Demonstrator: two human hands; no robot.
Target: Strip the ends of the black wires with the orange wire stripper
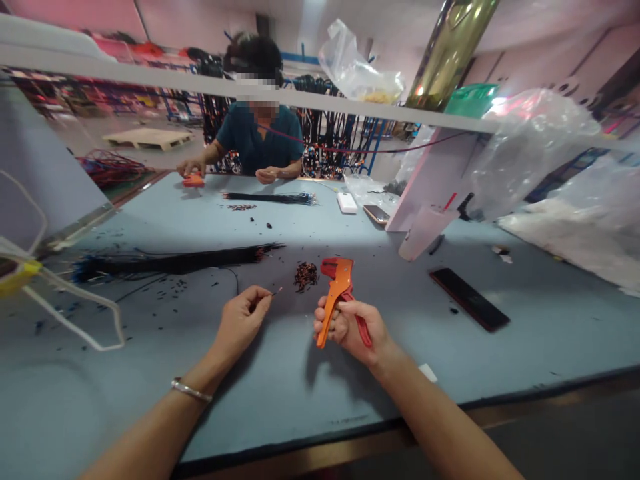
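Between both hands, bare blue-grey tabletop [287, 380] down to its dark edge.

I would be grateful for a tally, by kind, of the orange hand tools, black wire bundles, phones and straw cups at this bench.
Orange hand tools: 2 (one in the right hand, near tool; far tool)
Black wire bundles: 2 (near bundle, far bundle)
Phones: 2 (near phone, far phone)
Straw cup: 1
Total: 7
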